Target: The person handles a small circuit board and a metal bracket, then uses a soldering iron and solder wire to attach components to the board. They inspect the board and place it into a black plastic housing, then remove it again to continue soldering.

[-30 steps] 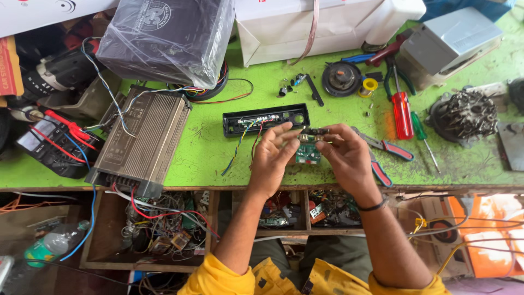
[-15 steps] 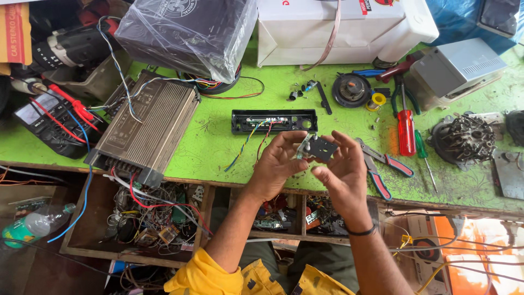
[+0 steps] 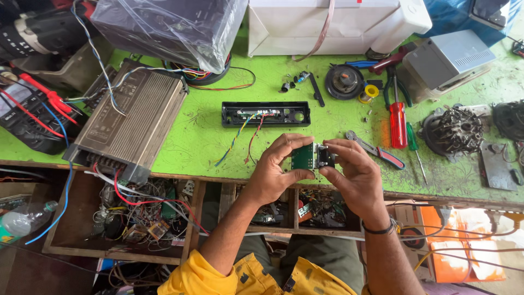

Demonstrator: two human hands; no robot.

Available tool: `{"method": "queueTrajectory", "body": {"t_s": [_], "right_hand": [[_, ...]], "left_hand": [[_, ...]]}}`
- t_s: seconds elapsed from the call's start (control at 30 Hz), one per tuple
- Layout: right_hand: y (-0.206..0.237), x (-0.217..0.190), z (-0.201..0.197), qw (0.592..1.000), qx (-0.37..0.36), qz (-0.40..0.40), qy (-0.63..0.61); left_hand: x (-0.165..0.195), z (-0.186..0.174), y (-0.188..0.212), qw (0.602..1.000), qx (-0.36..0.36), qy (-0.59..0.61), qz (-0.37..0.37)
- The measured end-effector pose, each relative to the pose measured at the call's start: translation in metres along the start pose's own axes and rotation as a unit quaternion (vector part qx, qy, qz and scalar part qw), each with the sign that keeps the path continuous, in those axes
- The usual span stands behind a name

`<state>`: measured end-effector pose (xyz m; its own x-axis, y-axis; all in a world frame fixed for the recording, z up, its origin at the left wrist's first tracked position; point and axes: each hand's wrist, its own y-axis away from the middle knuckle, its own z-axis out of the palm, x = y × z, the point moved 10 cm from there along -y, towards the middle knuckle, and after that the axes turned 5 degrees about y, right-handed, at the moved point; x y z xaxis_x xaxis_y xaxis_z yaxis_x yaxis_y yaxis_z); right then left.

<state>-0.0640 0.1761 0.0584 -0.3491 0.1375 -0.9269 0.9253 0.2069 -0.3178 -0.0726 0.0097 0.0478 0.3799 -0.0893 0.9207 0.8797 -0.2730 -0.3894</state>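
Circuit board (image 3: 302, 157), small and green, sits pinched between both my hands above the near edge of the green surface (image 3: 207, 136). My left hand (image 3: 273, 172) closes its grip on the board's left side; my right hand (image 3: 355, 172) closes on the black part (image 3: 325, 157) at its right. Black casing (image 3: 266, 114) with coloured wires lies just beyond.

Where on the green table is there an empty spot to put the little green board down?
Bare green lies between the grey finned box and the black open casing, and left of the hands under its loose wires. The right side is crowded with screwdrivers and pliers.
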Motion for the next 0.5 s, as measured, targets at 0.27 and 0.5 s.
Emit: {"method": "queueTrajectory", "body": {"t_s": [0.27,0.5], "right_hand": [[0.000,0.005,0.007,0.999,-0.027,0.000,-0.043],[0.001,0.004,0.009,0.994,-0.035,0.010,-0.107]], "left_hand": [[-0.011,0.006,0.001,0.989,-0.029,0.137,-0.047],[-0.017,0.008,0.006,0.976,-0.042,0.206,-0.049]]}}
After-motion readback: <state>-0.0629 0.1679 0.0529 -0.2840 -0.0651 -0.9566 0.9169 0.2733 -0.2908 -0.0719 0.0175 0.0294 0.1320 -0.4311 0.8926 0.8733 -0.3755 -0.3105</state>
